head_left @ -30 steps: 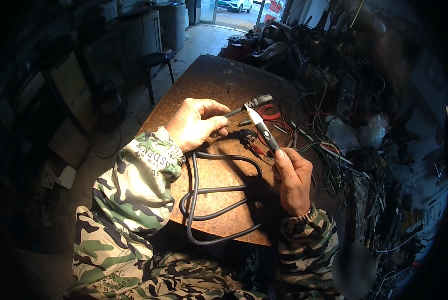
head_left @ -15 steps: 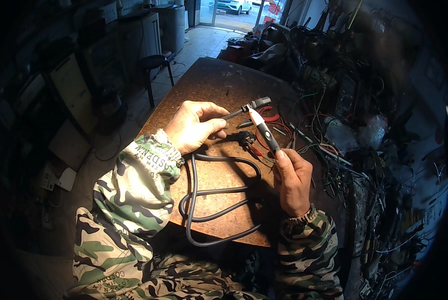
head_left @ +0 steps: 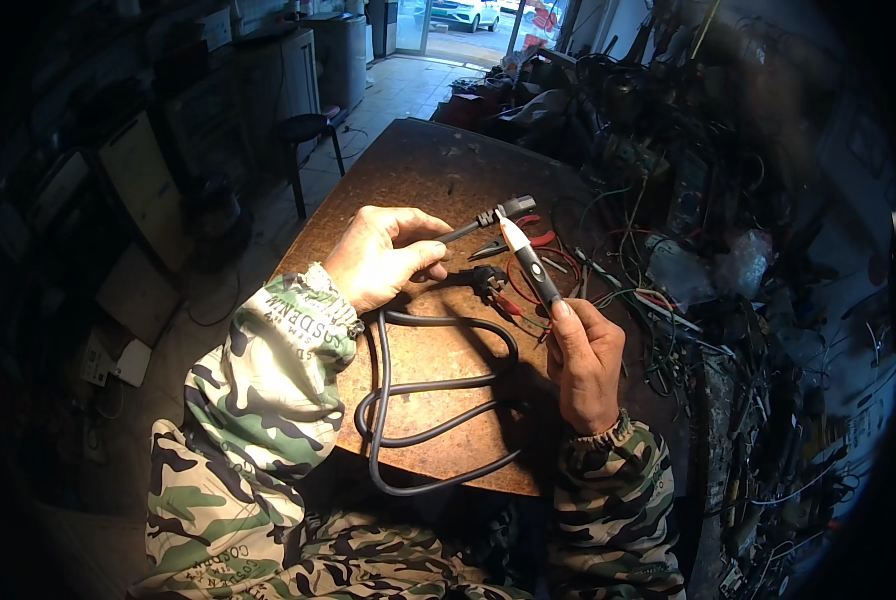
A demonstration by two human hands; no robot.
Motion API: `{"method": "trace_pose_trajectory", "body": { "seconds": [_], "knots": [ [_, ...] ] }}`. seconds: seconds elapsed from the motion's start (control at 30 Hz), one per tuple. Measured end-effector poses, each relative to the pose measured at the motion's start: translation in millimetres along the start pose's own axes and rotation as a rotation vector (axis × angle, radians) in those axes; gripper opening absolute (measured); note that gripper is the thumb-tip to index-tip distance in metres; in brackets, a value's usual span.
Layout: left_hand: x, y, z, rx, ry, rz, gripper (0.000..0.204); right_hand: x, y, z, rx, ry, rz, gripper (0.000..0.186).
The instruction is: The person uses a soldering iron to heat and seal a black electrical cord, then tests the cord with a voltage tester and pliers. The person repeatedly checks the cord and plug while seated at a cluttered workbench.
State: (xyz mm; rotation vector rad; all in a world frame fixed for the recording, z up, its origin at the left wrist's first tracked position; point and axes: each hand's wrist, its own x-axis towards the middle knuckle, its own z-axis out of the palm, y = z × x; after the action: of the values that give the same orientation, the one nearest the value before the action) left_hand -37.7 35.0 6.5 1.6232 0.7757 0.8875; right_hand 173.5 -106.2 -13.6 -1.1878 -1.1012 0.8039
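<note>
Between thumb and fingers, my left hand (head_left: 388, 258) pinches a black power cord (head_left: 446, 381) just behind its end connector (head_left: 514, 207). That connector points away to the right above the table. My right hand (head_left: 586, 362) grips a pen-shaped voltage tester (head_left: 534, 268) with a white tip, a dark body and a light button. Its tip is at the connector's strain relief; whether they touch I cannot tell. Below my left hand the cord lies in loose loops. A black plug (head_left: 488, 279) rests on the table between my hands.
Red-handled pliers (head_left: 540, 238) and thin red and green wires lie behind the tester on the wooden table (head_left: 408, 170). Tangled cables, clear plastic bags (head_left: 746, 265) and a multimeter (head_left: 688, 195) crowd the right side. A black stool (head_left: 306, 128) stands beyond the table's left edge.
The connector has turned slightly in my left hand, and that hand has shifted a little to the left. The tester's tip stays beside the connector.
</note>
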Motion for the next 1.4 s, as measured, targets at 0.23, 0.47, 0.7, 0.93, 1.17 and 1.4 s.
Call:
{"method": "trace_pose_trajectory", "body": {
  "seconds": [0.23,0.47,0.7,0.93,1.17,1.4],
  "knots": [
    [-0.7,1.2,0.4,-0.015,-0.004,-0.012,0.024,0.4,0.8,-1.3,0.003,0.013,0.004,0.029],
    [0.3,0.0,-0.3,-0.01,-0.005,-0.011,0.025,0.2,-1.2,-2.2,-0.014,0.029,0.002,0.028],
    [0.6,-0.3,-0.1,-0.003,-0.011,0.009,0.025,1.6,0.9,-4.4,-0.016,0.038,-0.021,0.028],
    [-0.4,0.6,0.2,-0.035,-0.007,-0.026,0.024,2.1,-0.3,-3.9,-0.02,0.05,-0.02,0.028],
    [1.1,-0.7,0.8,-0.011,-0.007,-0.011,0.024,2.4,1.0,-5.9,-0.029,0.059,-0.036,0.028],
    [0.2,-0.3,0.3,-0.029,-0.006,-0.016,0.025,2.5,-0.2,-5.7,-0.023,0.065,-0.027,0.029]
  ]
}}
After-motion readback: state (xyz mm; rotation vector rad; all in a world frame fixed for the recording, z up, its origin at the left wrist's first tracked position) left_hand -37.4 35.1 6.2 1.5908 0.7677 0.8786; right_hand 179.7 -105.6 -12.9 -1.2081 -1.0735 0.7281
